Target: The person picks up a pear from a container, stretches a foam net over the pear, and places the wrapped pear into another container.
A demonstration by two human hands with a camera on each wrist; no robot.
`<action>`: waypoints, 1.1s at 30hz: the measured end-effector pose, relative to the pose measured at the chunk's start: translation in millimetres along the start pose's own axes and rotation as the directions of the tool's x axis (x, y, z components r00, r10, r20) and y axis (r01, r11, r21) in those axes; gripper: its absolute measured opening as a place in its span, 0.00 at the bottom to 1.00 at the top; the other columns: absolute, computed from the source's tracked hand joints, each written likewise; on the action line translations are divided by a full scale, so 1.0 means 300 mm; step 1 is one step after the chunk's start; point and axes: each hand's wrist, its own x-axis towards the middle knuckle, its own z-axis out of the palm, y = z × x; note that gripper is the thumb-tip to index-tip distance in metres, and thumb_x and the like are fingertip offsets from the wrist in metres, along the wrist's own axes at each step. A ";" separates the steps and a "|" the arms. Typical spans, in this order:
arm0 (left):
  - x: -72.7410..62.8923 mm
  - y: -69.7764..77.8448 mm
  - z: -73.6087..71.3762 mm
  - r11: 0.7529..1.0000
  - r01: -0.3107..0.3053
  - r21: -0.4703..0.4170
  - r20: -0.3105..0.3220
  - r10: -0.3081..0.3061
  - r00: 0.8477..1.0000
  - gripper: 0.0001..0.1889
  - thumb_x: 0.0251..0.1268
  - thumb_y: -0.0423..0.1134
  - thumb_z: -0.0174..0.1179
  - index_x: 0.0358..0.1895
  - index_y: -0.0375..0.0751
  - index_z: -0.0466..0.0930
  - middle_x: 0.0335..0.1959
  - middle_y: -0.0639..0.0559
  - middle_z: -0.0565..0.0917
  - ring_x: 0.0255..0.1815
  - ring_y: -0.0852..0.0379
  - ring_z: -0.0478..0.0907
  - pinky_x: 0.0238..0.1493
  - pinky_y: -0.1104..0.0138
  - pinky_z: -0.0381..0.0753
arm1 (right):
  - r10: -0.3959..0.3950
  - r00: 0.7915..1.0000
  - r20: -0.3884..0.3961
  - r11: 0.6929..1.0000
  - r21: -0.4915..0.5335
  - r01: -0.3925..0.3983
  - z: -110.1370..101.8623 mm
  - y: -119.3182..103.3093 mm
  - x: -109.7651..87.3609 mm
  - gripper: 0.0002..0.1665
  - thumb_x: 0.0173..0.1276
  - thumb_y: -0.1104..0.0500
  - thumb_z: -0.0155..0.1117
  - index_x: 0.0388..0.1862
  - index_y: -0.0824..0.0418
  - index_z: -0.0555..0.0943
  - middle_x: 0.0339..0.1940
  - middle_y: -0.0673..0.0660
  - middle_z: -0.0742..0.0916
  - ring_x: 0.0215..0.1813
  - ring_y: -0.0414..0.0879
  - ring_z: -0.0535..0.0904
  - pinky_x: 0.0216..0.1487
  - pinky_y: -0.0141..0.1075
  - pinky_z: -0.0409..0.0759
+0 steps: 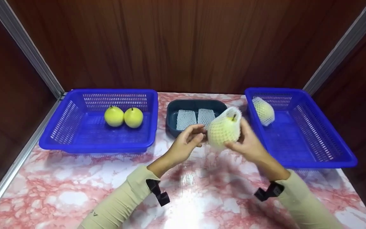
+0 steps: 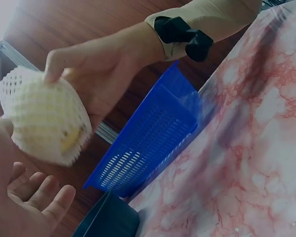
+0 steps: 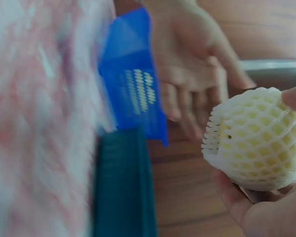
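A yellow pear in a white foam net [image 1: 223,129] is held up over the table in my right hand [image 1: 249,143], thumb on the near side. Its stem shows through the open top of the net in the head view. My left hand [image 1: 184,144] is just left of the pear, fingers loosely bent, holding nothing; the right wrist view shows its palm [image 3: 192,59] apart from the net. Behind the hands, a dark teal tub [image 1: 170,119] contains flat white foam nets [image 1: 186,119].
At left, a blue basket [image 1: 97,147] carries two bare yellow pears [image 1: 114,116]. The blue basket [image 1: 310,163] at right has a netted pear [image 1: 264,111] against its left wall. A marbled red-white table [image 1: 75,190] lies beneath, with wood panels [image 1: 183,44] behind.
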 end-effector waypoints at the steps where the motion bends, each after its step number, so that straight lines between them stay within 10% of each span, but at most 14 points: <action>1: 0.006 0.000 0.002 1.000 0.014 -0.006 -0.019 -0.014 1.000 0.21 0.80 0.33 0.51 0.69 0.24 0.65 0.62 0.32 0.75 0.60 0.41 0.77 0.56 0.55 0.83 | 0.013 1.000 -0.012 1.000 -0.002 -0.013 -0.014 -0.016 0.000 0.55 0.58 0.75 0.66 0.80 0.70 0.49 0.65 0.74 0.74 0.56 0.48 0.80 0.55 0.36 0.84; 7: 0.044 -0.015 0.020 0.994 0.105 -0.027 -0.125 -0.107 0.986 0.17 0.80 0.35 0.52 0.62 0.26 0.71 0.56 0.34 0.80 0.52 0.44 0.82 0.44 0.64 0.85 | 0.016 0.997 -0.076 1.000 0.019 -0.015 -0.104 -0.097 0.007 0.52 0.62 0.77 0.64 0.81 0.69 0.49 0.66 0.72 0.72 0.56 0.41 0.79 0.56 0.30 0.82; 18: 0.114 -0.011 0.120 0.955 0.295 -0.021 -0.102 -0.296 0.950 0.12 0.78 0.36 0.56 0.54 0.31 0.77 0.43 0.41 0.85 0.38 0.54 0.84 0.36 0.65 0.85 | -0.060 0.981 -0.184 0.997 0.028 0.066 -0.282 -0.153 0.058 0.38 0.67 0.76 0.62 0.73 0.63 0.61 0.55 0.51 0.81 0.54 0.41 0.80 0.52 0.27 0.82; 33: 0.203 -0.031 0.391 0.893 0.450 0.007 0.107 -0.448 0.888 0.12 0.78 0.42 0.56 0.45 0.35 0.79 0.40 0.39 0.87 0.35 0.51 0.86 0.31 0.63 0.86 | 0.010 0.919 -0.393 0.999 -0.036 -0.026 -0.522 -0.158 0.160 0.31 0.68 0.66 0.69 0.64 0.54 0.66 0.50 0.49 0.80 0.49 0.38 0.77 0.46 0.21 0.79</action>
